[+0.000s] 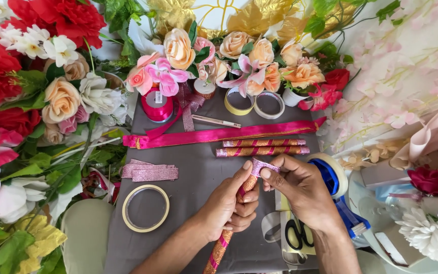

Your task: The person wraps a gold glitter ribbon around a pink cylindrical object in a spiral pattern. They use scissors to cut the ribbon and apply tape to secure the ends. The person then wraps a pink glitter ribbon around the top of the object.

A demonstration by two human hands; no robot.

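My left hand (229,205) grips a glittery copper stick (218,252) wound with a pink spiral stripe, held upright-tilted over the grey cloth (193,198). My right hand (300,187) pinches a short strip of pink glitter ribbon (262,166) against the stick's top end. Two finished striped sticks (262,147) lie side by side just beyond my hands. A long pink satin ribbon (219,135) stretches across the cloth behind them.
A tape roll (145,208) and folded glitter ribbon pieces (149,171) lie at left. A blue tape dispenser (338,190) and black scissors (298,234) sit at right. A pink ribbon spool (156,104), two tape rolls (254,103) and artificial flowers (36,101) surround the cloth.
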